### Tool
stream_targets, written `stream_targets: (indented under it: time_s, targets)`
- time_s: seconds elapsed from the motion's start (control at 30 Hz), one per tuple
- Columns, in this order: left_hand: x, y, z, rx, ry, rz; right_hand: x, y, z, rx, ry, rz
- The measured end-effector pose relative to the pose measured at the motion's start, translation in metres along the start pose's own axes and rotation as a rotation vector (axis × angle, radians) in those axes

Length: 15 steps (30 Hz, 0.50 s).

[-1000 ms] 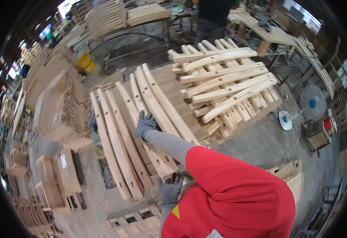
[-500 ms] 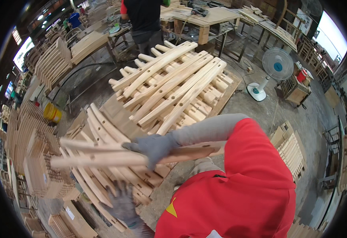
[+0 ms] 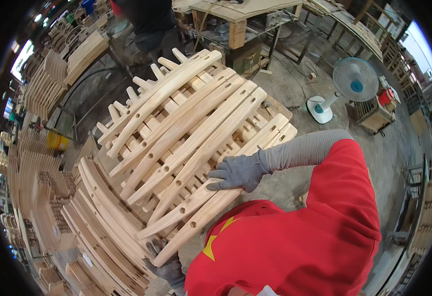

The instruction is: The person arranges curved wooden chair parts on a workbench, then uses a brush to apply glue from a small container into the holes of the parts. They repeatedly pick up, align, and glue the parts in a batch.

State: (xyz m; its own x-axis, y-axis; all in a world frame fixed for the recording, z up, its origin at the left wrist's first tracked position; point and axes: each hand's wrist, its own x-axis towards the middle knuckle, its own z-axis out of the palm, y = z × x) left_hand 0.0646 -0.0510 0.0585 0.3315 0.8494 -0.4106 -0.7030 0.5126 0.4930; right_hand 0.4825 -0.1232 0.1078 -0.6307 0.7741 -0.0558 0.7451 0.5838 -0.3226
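Note:
Two pale curved wooden chair parts with holes [image 3: 192,224] lie slanting across the near edge of a large stack. My gloved right hand [image 3: 239,172] lies over the middle of both, its fingers wrapped across them. My gloved left hand [image 3: 167,269] cups the lower end of the nearer piece, partly hidden by it. Beyond them, more curved wooden parts [image 3: 174,153] rest side by side on a layer of crossing pieces. A second group of curved parts [image 3: 100,202] lies to the left, close to my left hand.
Tall stacks of shaped wood [image 3: 31,172] line the left side, near a yellow bucket [image 3: 57,141]. A standing fan [image 3: 355,79] is at the right. At the back are a workbench [image 3: 235,12] and another person [image 3: 151,24] in dark clothing.
The two curved parts have swung from over the left group onto the near edge of the large stack. My right hand moved right and away; my left hand shifted to their lower end.

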Motion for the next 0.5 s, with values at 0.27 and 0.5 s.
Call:
stream_targets:
  time_s: [0.27,0.5]
  targets:
    - [-0.044,-0.072,0.015,0.603,0.093,0.258,-0.023,0.046,0.000,0.061,-0.125,-0.049]
    - [0.016,-0.061,0.041,0.171,0.315,0.127,-0.027,0.056,-0.006,-0.007,0.075,0.066]
